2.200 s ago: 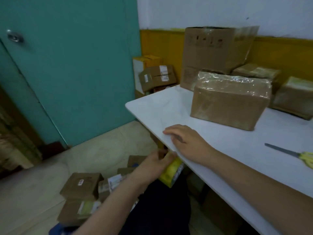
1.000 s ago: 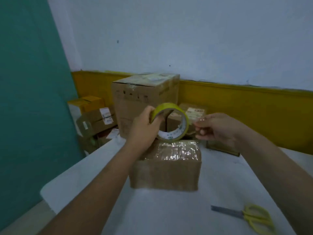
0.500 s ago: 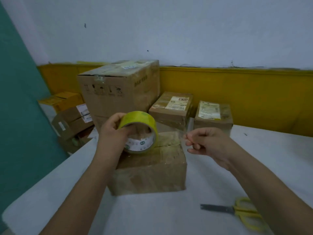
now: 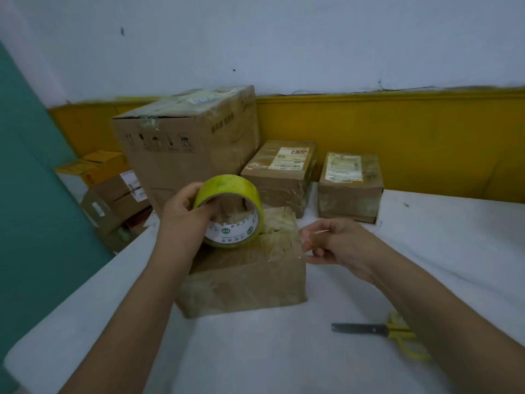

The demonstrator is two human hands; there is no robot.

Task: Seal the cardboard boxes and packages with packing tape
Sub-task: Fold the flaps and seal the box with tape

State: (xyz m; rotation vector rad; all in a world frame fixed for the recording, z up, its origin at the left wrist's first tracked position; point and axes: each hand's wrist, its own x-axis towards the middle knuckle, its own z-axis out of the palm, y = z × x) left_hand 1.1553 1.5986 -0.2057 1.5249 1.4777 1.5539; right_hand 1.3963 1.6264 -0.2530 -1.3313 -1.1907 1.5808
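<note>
my left grip [image 4: 184,211] is curled round the yellow roll of clear packing tape with a white card core [image 4: 230,194], held just above the small brown cardboard box [image 4: 244,282] toward the left edge of the white surface [image 4: 255,351]. my right grip [image 4: 338,243] pinches the pulled-out clear strip [image 4: 284,231] over the box's right top edge. i judge the risk is slack: the film could fold onto itself or land crooked (it's nearly invisible), wrinkling the seal.

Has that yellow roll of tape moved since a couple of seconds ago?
Yes. The yellow packing tape roll, gripped by the left hand, went from below the white table's edge up over the taped brown cardboard box.
</note>
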